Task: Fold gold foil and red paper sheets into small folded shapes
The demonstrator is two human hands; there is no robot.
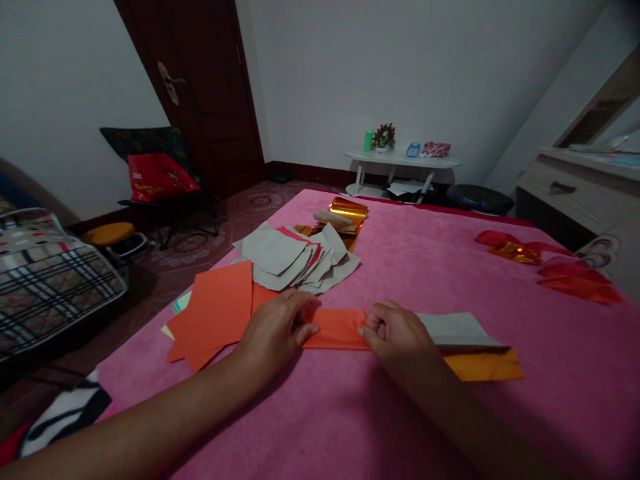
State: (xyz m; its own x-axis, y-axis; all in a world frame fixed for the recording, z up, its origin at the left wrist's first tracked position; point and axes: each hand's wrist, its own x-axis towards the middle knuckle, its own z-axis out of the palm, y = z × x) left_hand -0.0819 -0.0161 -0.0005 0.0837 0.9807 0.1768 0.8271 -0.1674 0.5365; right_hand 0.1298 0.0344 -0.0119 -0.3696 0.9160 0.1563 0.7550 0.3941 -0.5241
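Pressing flat on the orange paper strip near the bed's front edge, the left hand anchors one end; the right hand pinches the other. The soft cover may yield, skewing the fold.

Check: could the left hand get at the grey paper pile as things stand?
Probably yes: the grey paper pile lies just beyond the left hand, nothing standing between, though that hand is pressing the orange strip.

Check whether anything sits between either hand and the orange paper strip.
Nothing visible does. The left hand and right hand both rest directly on the orange paper strip, one at each end, on the pink cloth.
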